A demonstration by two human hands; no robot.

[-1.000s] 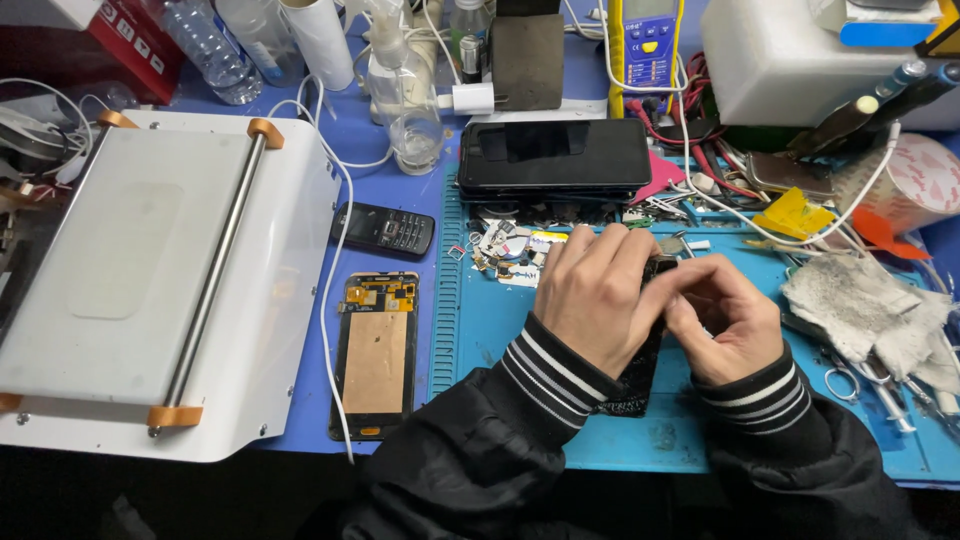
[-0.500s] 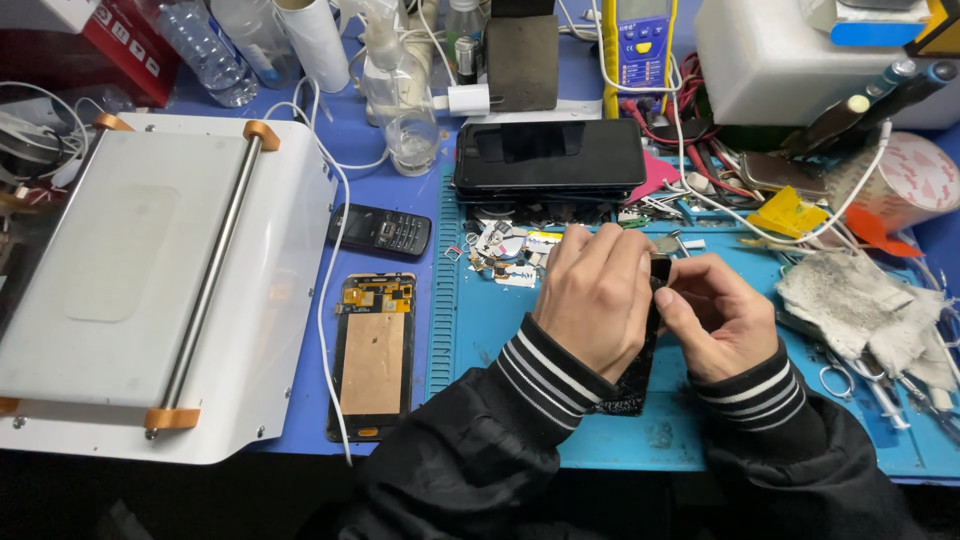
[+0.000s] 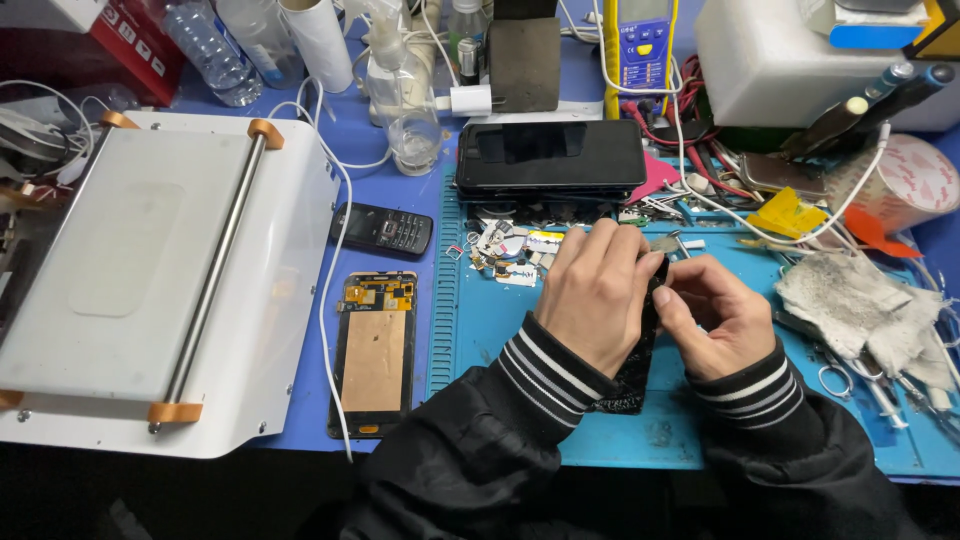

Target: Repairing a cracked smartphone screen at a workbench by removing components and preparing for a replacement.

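Both hands, left [image 3: 592,300] and right [image 3: 712,315], pinch a dark phone panel [image 3: 632,375] over the blue mat [image 3: 480,320], fingers clamped on its edges (thin, brittle-looking; edges seem safest).

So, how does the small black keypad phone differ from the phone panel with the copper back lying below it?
The keypad phone is small, black, lying sideways with its keys up. The copper-backed panel is longer, lies lengthwise, and shows a copper sheet with bare circuitry at its top. Both rest untouched on the blue table, left of the left hand.
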